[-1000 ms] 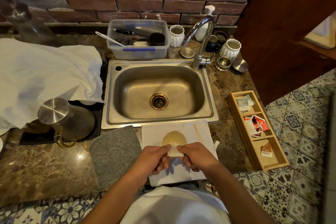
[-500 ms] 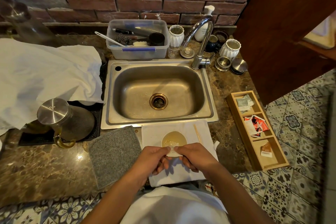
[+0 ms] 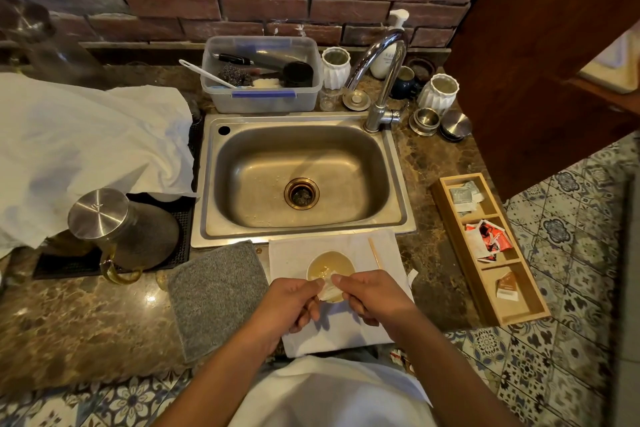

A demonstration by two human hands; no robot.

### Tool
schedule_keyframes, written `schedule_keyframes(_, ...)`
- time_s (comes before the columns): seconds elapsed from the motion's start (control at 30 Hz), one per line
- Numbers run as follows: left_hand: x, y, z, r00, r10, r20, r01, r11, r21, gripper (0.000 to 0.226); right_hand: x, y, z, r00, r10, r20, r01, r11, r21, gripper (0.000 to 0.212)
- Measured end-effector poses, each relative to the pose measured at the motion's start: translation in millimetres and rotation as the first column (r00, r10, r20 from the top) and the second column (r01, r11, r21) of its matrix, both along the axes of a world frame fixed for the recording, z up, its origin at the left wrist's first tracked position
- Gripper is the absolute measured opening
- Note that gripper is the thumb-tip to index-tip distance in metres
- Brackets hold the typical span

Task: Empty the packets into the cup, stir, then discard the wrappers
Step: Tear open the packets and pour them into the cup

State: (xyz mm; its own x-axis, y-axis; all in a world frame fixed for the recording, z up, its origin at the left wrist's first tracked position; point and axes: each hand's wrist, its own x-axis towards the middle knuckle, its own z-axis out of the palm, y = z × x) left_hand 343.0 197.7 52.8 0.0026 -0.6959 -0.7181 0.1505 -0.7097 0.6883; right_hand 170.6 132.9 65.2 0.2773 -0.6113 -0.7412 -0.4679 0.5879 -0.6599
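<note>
A white cup (image 3: pixel 329 265) of pale amber liquid stands on a white napkin (image 3: pixel 294 253) at the counter's front edge. Just above the cup's near rim, my left hand (image 3: pixel 289 305) and my right hand (image 3: pixel 372 295) pinch a small white packet (image 3: pixel 329 290) from both sides, thumbs and forefingers close together. A thin wooden stir stick (image 3: pixel 374 253) lies on the napkin to the right of the cup. The packet's lower part is hidden by my fingers.
A wooden tray (image 3: pixel 535 308) with more packets sits at the right counter edge. A steel sink (image 3: pixel 298 177) lies behind the napkin. A grey cloth (image 3: pixel 218 291) lies left of it, a glass jug with steel lid (image 3: pixel 114 236) further left, and a white cloth (image 3: pixel 76 149) behind that.
My hands have stayed over the cup's near rim; the packet between my fingertips has shifted slightly and my fingers have drawn closer together on it.
</note>
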Motion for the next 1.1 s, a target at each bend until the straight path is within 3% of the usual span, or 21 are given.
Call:
schedule_keyframes(0.23, -2, -2, 2, 1.0, -0.01, -0.027, 0.01, 1.0, 0.002, 0.037, 1, -1, -3, 0.999, -0.052, 0.012, 0.053, 0.998, -0.016, 0.04)
schedule_keyframes(0.37, 1, -3, 0, 0.997, 0.017, -0.07, -0.016, 1.0, 0.019, 0.037, -6, -2, -1, 0.99, -0.008, 0.139, 0.004, 1.0, 0.028, 0.029)
schedule_keyframes(0.53, 1, -4, -1, 0.998, 0.002, -0.061, 0.0, 0.999, 0.032, 0.041, -6, -2, -2, 0.999, 0.046, 0.028, -0.046, 0.999, -0.011, 0.03)
schedule_keyframes(0.67, -2, -5, 3, 0.998, -0.012, -0.058, 0.014, 0.999, 0.035, 0.042, -10, -2, 0, 0.986, -0.066, 0.15, 0.05, 0.993, 0.104, 0.028)
schedule_keyframes(0.8, -6, -5, 5, 1.0, -0.009, -0.024, 0.01, 0.999, 0.031, 0.039, -6, 1, 0, 0.999, 0.027, 0.02, -0.027, 1.0, -0.015, 0.03)
schedule_keyframes(0.93, -6, -6, 8, 1.0, -0.023, -0.021, 0.023, 1.0, 0.004, 0.038, -10, 1, 2, 0.976, -0.099, 0.197, 0.08, 0.992, 0.1, 0.027)
schedule_keyframes(1.03, -8, -7, 7, 0.999, -0.029, 0.017, 0.029, 1.0, 0.002, 0.042, -8, 1, -1, 0.999, 0.032, 0.029, -0.032, 0.999, -0.024, 0.03)
schedule_keyframes(1.1, -9, -6, 6, 1.0, -0.005, -0.002, 0.005, 1.0, 0.014, 0.039, -7, 4, -2, 0.999, 0.02, 0.047, -0.019, 1.0, -0.009, 0.029)
